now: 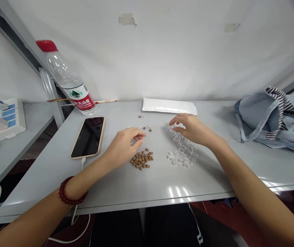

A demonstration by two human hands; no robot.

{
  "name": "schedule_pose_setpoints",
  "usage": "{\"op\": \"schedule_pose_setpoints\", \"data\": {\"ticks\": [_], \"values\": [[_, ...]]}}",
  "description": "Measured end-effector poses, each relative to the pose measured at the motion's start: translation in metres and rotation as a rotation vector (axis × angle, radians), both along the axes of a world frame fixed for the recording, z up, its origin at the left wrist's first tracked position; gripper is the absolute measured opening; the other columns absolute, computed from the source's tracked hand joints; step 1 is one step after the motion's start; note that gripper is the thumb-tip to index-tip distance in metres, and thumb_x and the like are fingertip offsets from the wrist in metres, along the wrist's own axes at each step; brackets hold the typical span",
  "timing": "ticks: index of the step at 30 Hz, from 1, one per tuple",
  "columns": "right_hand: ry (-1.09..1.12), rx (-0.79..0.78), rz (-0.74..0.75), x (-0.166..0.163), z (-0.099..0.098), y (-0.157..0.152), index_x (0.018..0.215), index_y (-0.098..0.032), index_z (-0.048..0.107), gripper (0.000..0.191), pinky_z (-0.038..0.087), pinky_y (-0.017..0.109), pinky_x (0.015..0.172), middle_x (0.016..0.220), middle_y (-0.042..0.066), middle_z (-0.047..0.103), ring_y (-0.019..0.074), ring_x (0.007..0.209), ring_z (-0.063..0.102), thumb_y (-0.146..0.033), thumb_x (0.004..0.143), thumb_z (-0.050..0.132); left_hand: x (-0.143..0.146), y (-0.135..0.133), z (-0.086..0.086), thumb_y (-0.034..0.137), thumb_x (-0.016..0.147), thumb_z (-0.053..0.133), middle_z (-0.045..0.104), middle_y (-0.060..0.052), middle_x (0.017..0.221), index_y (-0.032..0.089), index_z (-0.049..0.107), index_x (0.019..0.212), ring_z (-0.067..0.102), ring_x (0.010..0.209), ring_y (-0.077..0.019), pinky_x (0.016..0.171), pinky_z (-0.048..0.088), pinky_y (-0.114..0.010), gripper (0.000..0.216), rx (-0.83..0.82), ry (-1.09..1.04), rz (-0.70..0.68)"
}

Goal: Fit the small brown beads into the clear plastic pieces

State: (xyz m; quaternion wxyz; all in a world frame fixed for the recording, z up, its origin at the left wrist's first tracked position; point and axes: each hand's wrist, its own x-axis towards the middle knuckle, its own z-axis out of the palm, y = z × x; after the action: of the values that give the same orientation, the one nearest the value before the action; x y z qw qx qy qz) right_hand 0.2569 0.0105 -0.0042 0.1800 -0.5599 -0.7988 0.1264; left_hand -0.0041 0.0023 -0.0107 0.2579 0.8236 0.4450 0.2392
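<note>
My left hand (123, 146) hangs over the middle of the grey table (157, 188), its thumb and forefinger pinched together. Whether they hold anything is hidden. Just below it lies a heap of small brown pieces (141, 159). A few small clear-and-brown bits (144, 127) sit beyond its fingertips. My right hand (191, 129) rests at the top of a loose pile of clear plastic pieces (183, 152), its fingers curled around one clear piece (174, 127).
A smartphone (88, 137) lies left on the table with a white cable. Behind it leans a plastic water bottle (71, 84) with a red cap. A white padded envelope (169, 106) lies at the back, a blue denim bag (272, 116) right, and a power strip (5, 118) far left.
</note>
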Motion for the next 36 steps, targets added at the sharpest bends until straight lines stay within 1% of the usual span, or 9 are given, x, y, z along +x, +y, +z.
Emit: {"op": "schedule_pose_setpoints", "data": {"ticks": [4,7,16,22,26,29,31,34,36], "values": [[-0.054,-0.002,-0.014,0.002,-0.006,0.003,0.098,-0.019,0.066,0.020,0.045,0.036,0.073,0.101,0.009,0.062,0.0218,0.088,0.057,-0.022,0.086,0.051,0.003,-0.007,0.003,0.023,0.083,0.055,0.068,-0.003,0.090,0.019,0.068,0.089,0.060,0.081,-0.0164,0.074,0.049,-0.029,0.015,-0.091,0.054,-0.184],[-0.049,-0.040,-0.020,0.001,-0.009,0.004,0.103,-0.020,0.066,0.023,0.046,0.035,0.072,0.103,0.009,0.062,0.0207,0.086,0.058,-0.023,0.088,0.049,0.005,-0.010,0.002,0.025,0.086,0.053,0.066,-0.004,0.088,0.018,0.068,0.087,0.060,0.084,-0.0173,0.076,0.048,-0.030,0.016,-0.116,0.111,-0.244],[-0.067,-0.034,-0.030,-0.003,-0.013,0.007,0.111,-0.017,0.068,0.031,0.046,0.036,0.076,0.101,0.011,0.062,0.0222,0.088,0.058,-0.015,0.087,0.049,0.004,-0.010,0.001,0.025,0.085,0.054,0.066,-0.005,0.090,0.017,0.067,0.087,0.062,0.082,-0.0163,0.074,0.051,-0.030,0.015,-0.219,0.111,-0.238],[-0.052,-0.032,-0.016,-0.006,-0.018,0.009,0.107,-0.017,0.070,0.031,0.046,0.037,0.076,0.099,0.011,0.062,0.0224,0.085,0.058,-0.014,0.085,0.049,0.006,-0.014,0.000,0.021,0.084,0.053,0.067,-0.006,0.086,0.014,0.065,0.089,0.065,0.067,-0.0124,0.060,0.054,-0.024,0.015,-0.366,0.021,-0.247],[-0.019,-0.033,-0.024,-0.008,-0.021,0.010,0.109,-0.014,0.067,0.029,0.047,0.037,0.075,0.097,0.013,0.061,0.0230,0.085,0.058,-0.015,0.085,0.049,0.006,-0.015,-0.002,0.019,0.082,0.055,0.067,-0.004,0.082,0.014,0.066,0.086,0.065,0.067,-0.0127,0.060,0.054,-0.024,0.013,-0.333,-0.005,-0.260],[0.098,-0.016,-0.010,-0.012,-0.018,0.007,0.111,-0.014,0.062,0.029,0.047,0.036,0.075,0.100,0.013,0.061,0.0223,0.089,0.057,-0.019,0.088,0.047,0.006,-0.013,-0.002,0.018,0.080,0.058,0.068,-0.004,0.083,0.015,0.067,0.085,0.064,0.071,-0.0139,0.064,0.053,-0.026,0.010,-0.281,0.002,-0.251],[0.265,-0.032,0.008,-0.016,-0.012,0.003,0.113,-0.017,0.061,0.028,0.046,0.036,0.077,0.102,0.010,0.062,0.0210,0.091,0.057,-0.024,0.090,0.047,0.006,-0.013,-0.001,0.017,0.079,0.061,0.068,-0.003,0.084,0.016,0.066,0.086,0.063,0.075,-0.0144,0.067,0.052,-0.027,0.009,-0.241,-0.006,-0.228],[0.587,-0.135,0.062,-0.025,-0.005,-0.005,0.111,-0.022,0.062,0.026,0.046,0.035,0.080,0.103,0.007,0.064,0.0187,0.094,0.057,-0.030,0.090,0.049,0.006,-0.012,0.002,0.019,0.079,0.064,0.068,-0.001,0.081,0.016,0.065,0.087,0.061,0.074,-0.0134,0.068,0.050,-0.026,0.008,-0.195,-0.073,-0.178],[0.784,-0.239,0.086,-0.032,-0.003,-0.009,0.107,-0.022,0.064,0.023,0.046,0.035,0.080,0.099,0.005,0.065,0.0169,0.089,0.057,-0.032,0.089,0.052,0.007,-0.013,0.004,0.018,0.079,0.064,0.067,0.001,0.076,0.017,0.064,0.082,0.060,0.070,-0.0121,0.067,0.048,-0.025,0.003,-0.150,-0.136,-0.149]]}}
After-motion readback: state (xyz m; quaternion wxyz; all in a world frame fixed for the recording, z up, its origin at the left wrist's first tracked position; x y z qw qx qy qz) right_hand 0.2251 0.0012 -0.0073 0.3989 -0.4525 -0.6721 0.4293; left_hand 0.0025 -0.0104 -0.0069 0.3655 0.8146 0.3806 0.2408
